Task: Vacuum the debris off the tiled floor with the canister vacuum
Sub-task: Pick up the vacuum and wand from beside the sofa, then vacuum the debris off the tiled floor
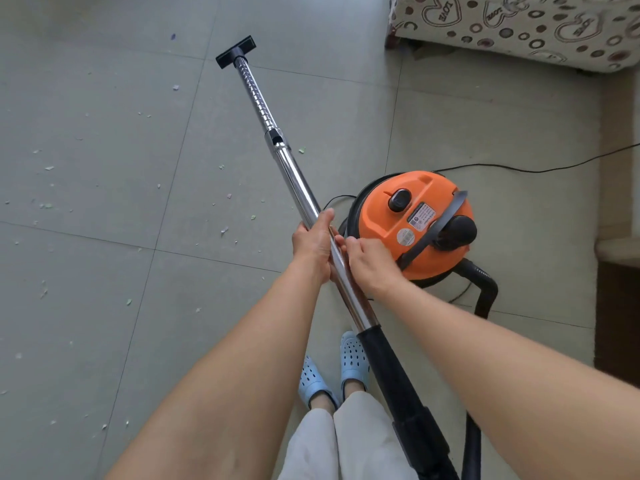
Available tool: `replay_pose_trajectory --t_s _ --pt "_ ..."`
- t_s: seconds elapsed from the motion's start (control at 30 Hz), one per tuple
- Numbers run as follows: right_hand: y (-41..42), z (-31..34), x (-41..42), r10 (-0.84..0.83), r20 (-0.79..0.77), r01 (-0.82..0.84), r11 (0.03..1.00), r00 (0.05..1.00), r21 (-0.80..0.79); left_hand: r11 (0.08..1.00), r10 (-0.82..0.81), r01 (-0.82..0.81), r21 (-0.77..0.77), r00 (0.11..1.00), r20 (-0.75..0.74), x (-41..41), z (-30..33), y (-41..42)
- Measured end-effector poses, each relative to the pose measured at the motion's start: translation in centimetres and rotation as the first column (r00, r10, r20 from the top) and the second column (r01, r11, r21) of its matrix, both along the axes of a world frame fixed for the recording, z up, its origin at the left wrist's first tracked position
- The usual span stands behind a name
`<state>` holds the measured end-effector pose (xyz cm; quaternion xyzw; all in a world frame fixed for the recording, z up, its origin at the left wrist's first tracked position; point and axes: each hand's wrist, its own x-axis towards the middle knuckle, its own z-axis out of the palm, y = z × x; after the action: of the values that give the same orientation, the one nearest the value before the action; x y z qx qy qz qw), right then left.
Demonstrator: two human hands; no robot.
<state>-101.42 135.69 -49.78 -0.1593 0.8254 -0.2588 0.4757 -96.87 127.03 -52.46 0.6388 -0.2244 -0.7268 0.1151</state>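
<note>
A chrome vacuum wand (273, 133) runs from my hands to a black floor nozzle (236, 51) on the grey tiles far ahead. My left hand (313, 242) grips the wand from the left. My right hand (369, 263) holds it from the right, just below the left one. The orange canister (415, 216) stands right of the wand, close to my right hand. A black hose (485, 292) loops from the canister to the wand's black handle end (391, 372). Small green, white and purple scraps (224, 231) lie scattered over the tiles, mostly left of the wand.
A sofa with a patterned cover (519, 26) fills the top right corner. A black power cord (519, 169) runs right from the canister. Dark wooden furniture (616, 306) stands at the right edge. My feet in blue clogs (353, 362) are below the wand.
</note>
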Motion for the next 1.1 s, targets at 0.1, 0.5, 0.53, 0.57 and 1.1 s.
replay_pose_trajectory --t_s 0.1,0.5,0.53,0.57,1.1 --pt "0.1 2.2 2.1 -0.246 0.384 0.244 0.968 0.890 0.055 0.999 -0.013 0.014 -0.043 1.000 0.026 -0.2 -0.3 -1.7" --pt "1.8 6.4 5.1 -0.098 0.344 0.076 0.994 0.934 0.077 0.976 -0.191 0.196 -0.097 0.980 0.058 1.6 0.7 -3.5" --pt "1.2 6.6 5.0 -0.108 0.345 0.086 0.993 0.932 0.078 0.976 -0.203 0.204 -0.078 0.979 0.021 2.1 1.2 -2.9" --pt "0.5 6.9 5.0 -0.122 0.351 0.103 0.992 0.928 0.075 0.975 -0.217 0.215 -0.055 0.976 -0.019 2.6 1.6 -2.4" --pt "-2.5 11.1 13.2 -0.244 0.158 0.246 0.969 0.957 0.009 0.832 -0.555 0.555 0.004 0.831 0.040 5.4 3.8 -6.7"
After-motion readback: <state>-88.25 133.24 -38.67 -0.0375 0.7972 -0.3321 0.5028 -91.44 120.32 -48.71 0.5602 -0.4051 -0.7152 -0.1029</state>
